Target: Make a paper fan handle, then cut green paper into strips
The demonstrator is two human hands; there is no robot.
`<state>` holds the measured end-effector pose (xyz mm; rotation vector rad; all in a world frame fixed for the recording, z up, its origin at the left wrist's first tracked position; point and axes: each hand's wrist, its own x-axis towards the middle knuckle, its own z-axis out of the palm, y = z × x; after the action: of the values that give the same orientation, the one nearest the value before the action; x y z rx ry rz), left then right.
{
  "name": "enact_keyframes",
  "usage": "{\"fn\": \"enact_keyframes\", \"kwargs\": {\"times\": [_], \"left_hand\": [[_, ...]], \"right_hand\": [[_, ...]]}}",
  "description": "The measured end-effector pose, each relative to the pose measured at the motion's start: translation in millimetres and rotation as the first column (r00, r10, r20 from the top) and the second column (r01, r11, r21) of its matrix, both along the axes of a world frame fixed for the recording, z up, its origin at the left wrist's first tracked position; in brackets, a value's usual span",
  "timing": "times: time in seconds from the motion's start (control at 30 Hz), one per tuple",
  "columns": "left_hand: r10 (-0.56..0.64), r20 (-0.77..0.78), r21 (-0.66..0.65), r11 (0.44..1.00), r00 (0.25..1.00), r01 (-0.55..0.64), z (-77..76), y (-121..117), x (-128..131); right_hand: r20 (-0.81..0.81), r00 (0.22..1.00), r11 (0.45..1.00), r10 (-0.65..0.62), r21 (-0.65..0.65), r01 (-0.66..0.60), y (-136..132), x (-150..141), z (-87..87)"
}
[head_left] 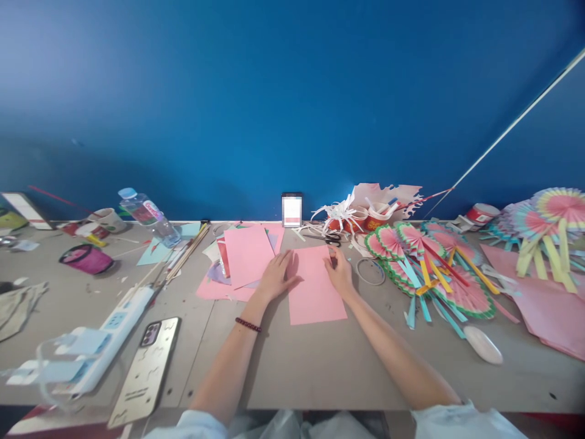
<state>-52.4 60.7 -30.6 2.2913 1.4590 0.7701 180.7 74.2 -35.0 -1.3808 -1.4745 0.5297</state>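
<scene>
A sheet of pink paper (pixel 315 292) lies on the table in front of me. My left hand (pixel 276 277) rests flat by its left edge, fingers stretched out and the thumb reaching onto the sheet. At the upper right corner, my right hand (pixel 340 274) has its fingers curled round the edge, with thumb and forefinger at the paper. More pink sheets (pixel 249 253) lie in a loose pile left of my left hand. Black-handled scissors (pixel 336 239) lie just beyond my right hand, partly hidden. A roll of tape (pixel 370 272) is on the right.
Pleated paper fans (pixel 439 262) crowd the right side, near a white computer mouse (pixel 483 345). To the left are a phone (pixel 145 372), a power strip (pixel 112 335), a water bottle (pixel 150 216) and thin sticks (pixel 187 253). A lit phone (pixel 291 210) leans against the blue wall.
</scene>
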Motion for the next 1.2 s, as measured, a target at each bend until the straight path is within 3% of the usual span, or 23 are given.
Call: {"fn": "enact_keyframes", "kwargs": {"times": [0.1, 0.2, 0.33, 0.4, 0.53, 0.73, 0.8, 0.9, 0.97, 1.07, 1.2], "left_hand": [[0.054, 0.18, -0.004, 0.999, 0.982, -0.054, -2.0, 1, 1], [0.131, 0.451, -0.068, 0.991, 0.883, -0.113, -1.0, 3, 2], [0.184, 0.715, -0.263, 0.965, 0.675, 0.016, 4.5, 3, 5], [0.196, 0.739, -0.321, 0.943, 0.644, 0.082, 8.0, 2, 5], [0.239, 0.665, -0.334, 0.943, 0.708, -0.005, 12.4, -2, 7], [0.258, 0.679, -0.261, 0.96, 0.687, -0.103, 10.2, 1, 6], [0.295, 0.64, -0.225, 0.955, 0.71, -0.195, 10.3, 1, 3], [0.364, 0.448, -0.072, 0.925, 0.816, -0.373, 11.4, 0, -2], [0.4, 0.24, 0.065, 0.902, 0.885, -0.426, 10.8, 0, -6], [0.479, 0.004, 0.162, 0.866, 0.878, -0.473, 6.3, 0, -8], [0.518, -0.091, 0.181, 0.849, 0.851, -0.497, 1.5, 0, -8]], "right_hand": [[-0.332, 0.942, 0.998, 0.038, -0.026, -0.05, 0, -2, 5.0], [-0.584, 0.811, 0.987, 0.038, -0.103, -0.121, 3, -3, 6.0], [-0.675, 0.737, 0.975, 0.033, -0.142, -0.173, 7, -2, 4.4], [-0.701, 0.713, 0.973, 0.025, -0.147, -0.179, 8, -2, 4.9], [-0.708, 0.706, 0.972, 0.023, -0.15, -0.182, 7, -2, 7.2], [-0.649, 0.76, 0.967, 0.032, -0.173, -0.188, 8, -4, 4.3], [-0.619, 0.785, 0.971, 0.016, -0.178, -0.16, 8, -5, 3.2], [-0.576, 0.817, 0.981, -0.02, -0.168, -0.095, 8, -5, 3.5], [-0.544, 0.837, 0.988, -0.054, -0.151, -0.034, 7, -4, 4.6], [-0.491, 0.863, 0.99, -0.118, -0.125, 0.065, 6, 1, 4.9], [-0.285, 0.947, 0.986, -0.15, -0.109, 0.123, 6, 7, 0.4]]}}
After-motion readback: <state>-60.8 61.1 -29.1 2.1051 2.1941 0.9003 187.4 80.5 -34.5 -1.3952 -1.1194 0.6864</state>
